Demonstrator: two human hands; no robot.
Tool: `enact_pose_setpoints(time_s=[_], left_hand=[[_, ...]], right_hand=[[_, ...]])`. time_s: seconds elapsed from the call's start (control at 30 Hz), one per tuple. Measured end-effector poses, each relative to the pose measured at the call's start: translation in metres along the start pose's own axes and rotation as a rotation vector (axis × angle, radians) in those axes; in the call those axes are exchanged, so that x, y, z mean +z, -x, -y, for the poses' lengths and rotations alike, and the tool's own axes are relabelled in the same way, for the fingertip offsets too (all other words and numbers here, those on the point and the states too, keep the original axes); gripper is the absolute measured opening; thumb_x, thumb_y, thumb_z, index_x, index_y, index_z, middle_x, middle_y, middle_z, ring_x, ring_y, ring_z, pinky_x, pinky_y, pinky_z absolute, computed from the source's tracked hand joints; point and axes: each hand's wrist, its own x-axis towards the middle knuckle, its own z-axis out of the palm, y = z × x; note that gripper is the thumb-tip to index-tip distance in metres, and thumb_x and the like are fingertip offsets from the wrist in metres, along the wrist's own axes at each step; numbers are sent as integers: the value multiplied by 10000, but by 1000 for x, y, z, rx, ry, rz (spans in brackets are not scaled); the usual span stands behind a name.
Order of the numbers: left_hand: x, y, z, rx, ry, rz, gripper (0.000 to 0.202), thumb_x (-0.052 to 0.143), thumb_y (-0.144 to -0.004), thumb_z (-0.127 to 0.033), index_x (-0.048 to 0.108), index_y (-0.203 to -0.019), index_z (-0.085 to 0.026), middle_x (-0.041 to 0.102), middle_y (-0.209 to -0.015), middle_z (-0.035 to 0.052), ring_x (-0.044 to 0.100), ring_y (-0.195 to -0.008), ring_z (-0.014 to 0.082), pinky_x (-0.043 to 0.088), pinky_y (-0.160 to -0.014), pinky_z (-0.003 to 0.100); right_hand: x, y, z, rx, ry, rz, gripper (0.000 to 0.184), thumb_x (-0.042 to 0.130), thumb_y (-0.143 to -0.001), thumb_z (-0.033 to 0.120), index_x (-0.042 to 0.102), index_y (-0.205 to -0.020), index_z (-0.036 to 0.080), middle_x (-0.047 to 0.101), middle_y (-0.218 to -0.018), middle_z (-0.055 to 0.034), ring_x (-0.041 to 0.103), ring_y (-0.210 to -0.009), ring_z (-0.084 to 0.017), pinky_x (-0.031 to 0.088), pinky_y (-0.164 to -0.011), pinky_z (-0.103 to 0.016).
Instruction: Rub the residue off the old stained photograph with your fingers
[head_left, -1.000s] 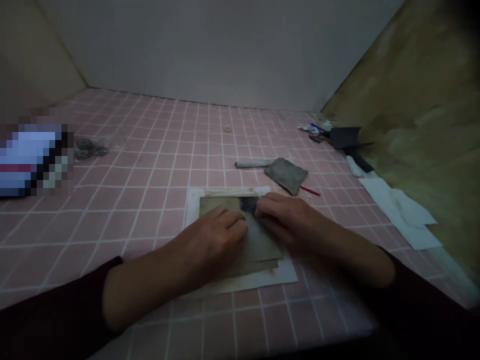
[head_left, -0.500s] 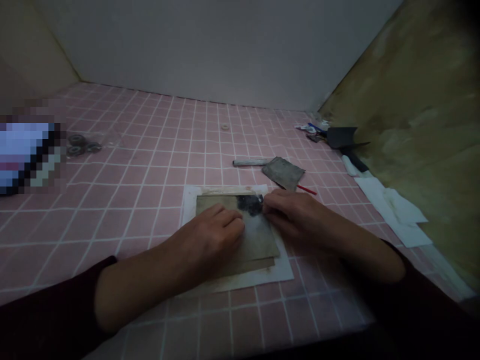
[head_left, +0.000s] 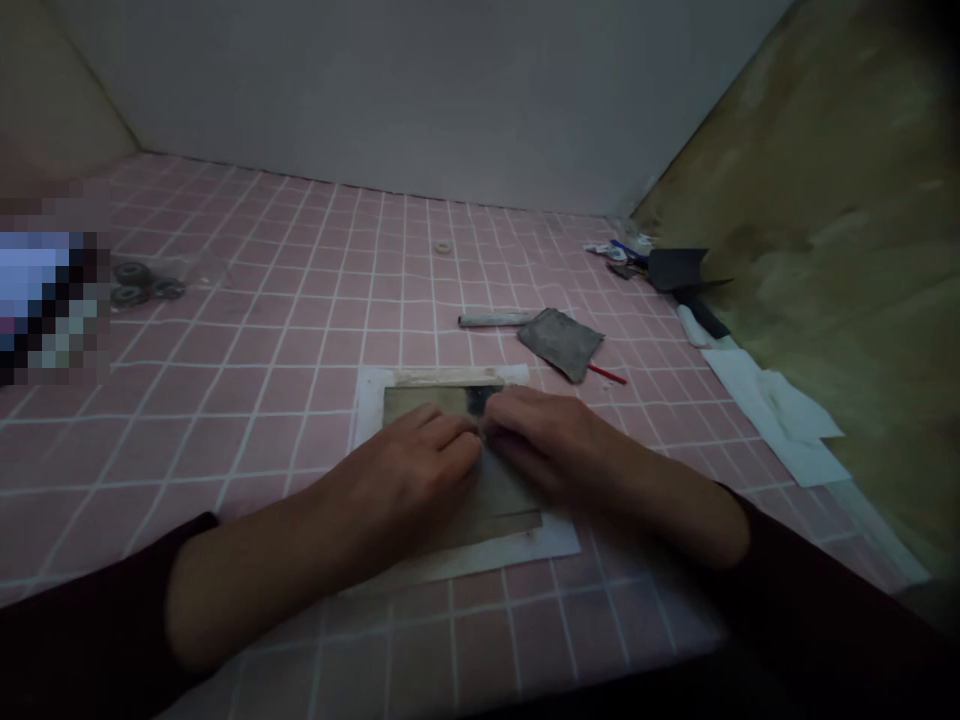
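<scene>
A grey-brown flat sheet, perhaps sandpaper, lies on a white sheet of paper in front of me. My left hand rests over the left part of the brown sheet, fingers curled in and pressed together. Close beside it, my right hand is closed in a pinch above a black patch on that sheet, covering most of it. The fingertips nearly meet, and whatever is between them is hidden.
Behind the paper lie a grey square pad, a pale tube and a thin red stick. A small ring sits farther back. At right are a dark brush-like tool and white papers; at left, bagged dark rings.
My right hand has moved left across the black patch, closer to my left hand, and now hides more of it. The whole view has shifted slightly.
</scene>
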Motion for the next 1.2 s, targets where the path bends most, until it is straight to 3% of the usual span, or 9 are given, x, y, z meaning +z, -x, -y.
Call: enact_pose_setpoints(time_s=[0.17, 0.33, 0.47, 0.63, 0.8, 1.03, 1.13, 1.2], left_hand=[[0, 0, 0, 9, -7, 7, 124, 515, -946, -118, 627, -896, -102, 650, -1072, 114, 552, -855, 212, 523, -744, 363], [0, 0, -1, -6, -10, 6, 165, 498, -950, -123, 626, -846, -111, 642, -922, 92, 529, -776, 203, 508, -693, 362], [0, 0, 0, 17, -5, -15, 168, 487, -962, -132, 633, -886, -99, 653, -1057, 125, 553, -843, 211, 525, -732, 364], [0, -1, 0, 12, -3, -34, 199, 475, -959, -124, 628, -833, -112, 646, -913, 93, 536, -763, 197, 510, -682, 355], [0, -3, -1, 32, -21, -32, 174, 489, -959, -124, 636, -871, -95, 664, -1035, 124, 561, -824, 211, 526, -725, 366], [-2, -3, -2, 16, -16, -36, 212, 457, -972, -131, 636, -861, -109, 664, -939, 101, 556, -787, 197, 526, -709, 351], [-3, -3, -2, 23, -4, -29, 196, 466, -966, -121, 636, -872, -99, 671, -1033, 121, 571, -827, 205, 536, -724, 356], [-3, -3, -2, 21, -1, -24, 193, 470, -963, -116, 632, -860, -97, 673, -1047, 124, 571, -825, 203, 539, -721, 355]], right_hand=[[-4, 4, -5, 79, 107, -13, 165, 497, -894, 89, 436, -786, 197, 510, -776, -3, 491, -728, -145, 345, -659, -269], [0, 0, 0, 11, 35, 18, 141, 431, -934, 109, 468, -830, 197, 515, -848, -29, 490, -745, -148, 374, -669, -268], [-5, 2, -4, 102, 104, 19, 156, 466, -915, 110, 452, -785, 197, 515, -796, -17, 496, -733, -151, 365, -674, -281], [-1, 1, -3, -8, 47, 12, 126, 450, -929, 101, 493, -851, 191, 530, -856, -32, 497, -763, -151, 373, -680, -270], [-6, 2, -6, 68, 110, 9, 146, 472, -917, 105, 478, -794, 183, 512, -789, -16, 493, -719, -146, 351, -659, -271], [-2, 0, -3, 10, 57, 16, 141, 448, -930, 114, 522, -830, 180, 529, -826, -27, 485, -730, -145, 367, -669, -271], [-11, 2, -8, 129, 60, -45, 148, 501, -870, 83, 522, -761, 181, 526, -748, -8, 486, -695, -141, 353, -652, -280], [-20, 3, -10, 229, -90, -99, 118, 539, -856, 100, 546, -772, 182, 544, -730, -1, 500, -682, -139, 363, -641, -281]])
